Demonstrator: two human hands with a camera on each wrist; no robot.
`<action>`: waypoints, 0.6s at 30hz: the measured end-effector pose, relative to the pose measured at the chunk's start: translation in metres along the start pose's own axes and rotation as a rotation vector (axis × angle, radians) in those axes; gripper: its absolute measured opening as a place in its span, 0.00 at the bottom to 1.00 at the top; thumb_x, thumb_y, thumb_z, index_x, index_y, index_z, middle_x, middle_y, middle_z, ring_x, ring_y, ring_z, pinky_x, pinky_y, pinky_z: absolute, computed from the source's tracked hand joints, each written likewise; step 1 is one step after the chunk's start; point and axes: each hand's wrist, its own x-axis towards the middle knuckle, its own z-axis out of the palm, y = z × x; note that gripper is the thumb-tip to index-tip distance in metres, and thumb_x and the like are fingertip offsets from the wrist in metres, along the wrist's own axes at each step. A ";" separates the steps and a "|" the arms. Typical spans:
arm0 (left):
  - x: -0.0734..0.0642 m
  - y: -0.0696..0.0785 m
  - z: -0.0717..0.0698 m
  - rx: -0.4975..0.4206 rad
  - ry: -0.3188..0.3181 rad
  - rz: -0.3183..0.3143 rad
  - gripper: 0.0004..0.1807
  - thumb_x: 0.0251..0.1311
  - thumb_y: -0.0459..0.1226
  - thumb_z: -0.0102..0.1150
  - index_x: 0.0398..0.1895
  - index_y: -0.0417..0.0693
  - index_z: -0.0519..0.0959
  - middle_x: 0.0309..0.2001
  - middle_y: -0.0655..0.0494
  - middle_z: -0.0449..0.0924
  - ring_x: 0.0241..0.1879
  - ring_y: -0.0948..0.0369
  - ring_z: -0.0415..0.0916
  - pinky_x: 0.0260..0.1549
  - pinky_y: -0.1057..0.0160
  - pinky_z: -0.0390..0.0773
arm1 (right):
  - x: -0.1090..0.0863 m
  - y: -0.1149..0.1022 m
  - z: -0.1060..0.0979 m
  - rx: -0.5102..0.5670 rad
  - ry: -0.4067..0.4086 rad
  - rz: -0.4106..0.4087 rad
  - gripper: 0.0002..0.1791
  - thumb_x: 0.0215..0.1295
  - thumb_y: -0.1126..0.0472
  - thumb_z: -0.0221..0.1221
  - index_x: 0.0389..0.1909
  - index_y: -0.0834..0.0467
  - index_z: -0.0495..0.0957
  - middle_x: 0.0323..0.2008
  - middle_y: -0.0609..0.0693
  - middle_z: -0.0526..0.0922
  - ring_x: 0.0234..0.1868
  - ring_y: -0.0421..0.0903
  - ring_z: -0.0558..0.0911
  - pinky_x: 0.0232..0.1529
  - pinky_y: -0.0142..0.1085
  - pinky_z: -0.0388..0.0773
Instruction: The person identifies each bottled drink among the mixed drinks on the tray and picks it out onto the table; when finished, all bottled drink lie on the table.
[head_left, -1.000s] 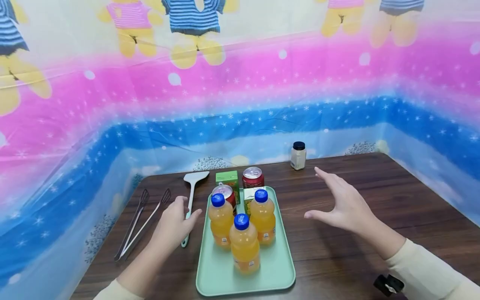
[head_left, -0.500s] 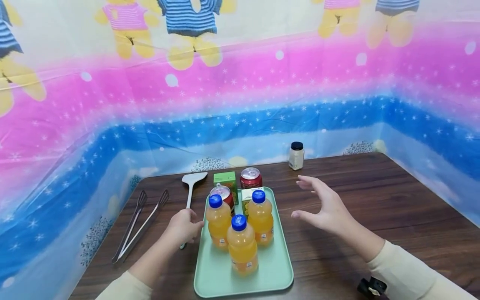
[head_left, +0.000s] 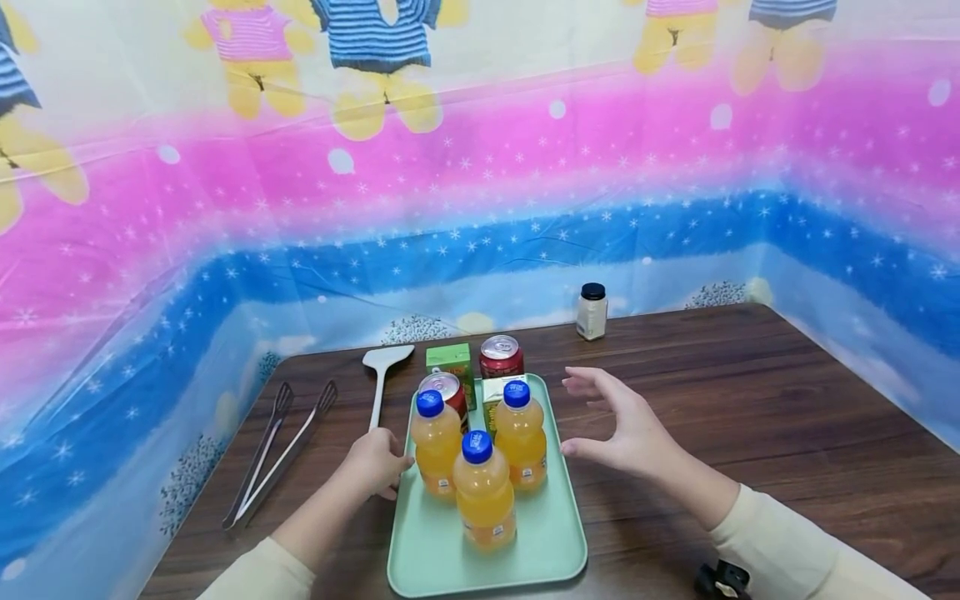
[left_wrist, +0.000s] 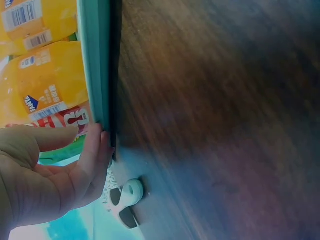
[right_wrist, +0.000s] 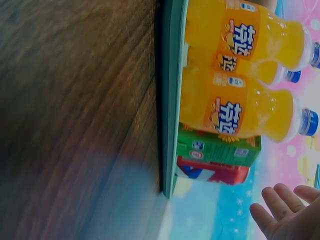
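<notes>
A pale green tray (head_left: 540, 550) on the table carries three orange soda bottles (head_left: 484, 500) with blue caps. Behind them on it stand a red can (head_left: 442, 387) and a white-topped drink carton (head_left: 504, 388). My left hand (head_left: 375, 462) is at the tray's left rim, thumb over the edge and fingers (left_wrist: 92, 150) against the outer wall, pinching it. To the right of the tray, my right hand (head_left: 622, 425) is held in the air, thumb and fingers spread apart, holding nothing. In the right wrist view its fingers (right_wrist: 275, 202) show beyond the bottles.
A green carton (head_left: 450, 358) and another red can (head_left: 501, 357) stand at the tray's far end. Left of the tray lie a white spatula (head_left: 381, 375) and metal tongs (head_left: 277, 454). A black-capped jar (head_left: 592, 312) stands near the back edge of the wooden table (head_left: 712, 400).
My left hand has come down and right onto the tray's left rim. My right hand has moved left and slightly lower, closer to the tray's right side. The tray and bottles stay put.
</notes>
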 end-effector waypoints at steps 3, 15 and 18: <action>0.001 0.001 0.002 0.011 -0.014 -0.011 0.09 0.59 0.30 0.59 0.36 0.30 0.73 0.27 0.46 0.74 0.21 0.58 0.78 0.17 0.64 0.83 | -0.001 0.000 0.005 0.025 -0.010 0.025 0.44 0.44 0.51 0.73 0.64 0.49 0.63 0.55 0.46 0.75 0.55 0.45 0.74 0.54 0.48 0.76; 0.006 0.000 0.005 0.037 -0.045 -0.079 0.12 0.50 0.21 0.60 0.38 0.29 0.73 0.29 0.44 0.73 0.24 0.56 0.78 0.17 0.66 0.82 | 0.002 -0.001 0.022 0.104 -0.027 0.041 0.42 0.44 0.57 0.74 0.63 0.51 0.65 0.53 0.48 0.75 0.53 0.48 0.75 0.54 0.52 0.75; 0.006 0.000 0.005 0.032 -0.046 -0.084 0.12 0.49 0.20 0.60 0.38 0.30 0.72 0.29 0.44 0.73 0.23 0.56 0.77 0.18 0.65 0.83 | 0.004 -0.003 0.026 0.127 -0.037 0.046 0.41 0.45 0.56 0.73 0.62 0.54 0.66 0.53 0.50 0.76 0.53 0.50 0.76 0.54 0.51 0.76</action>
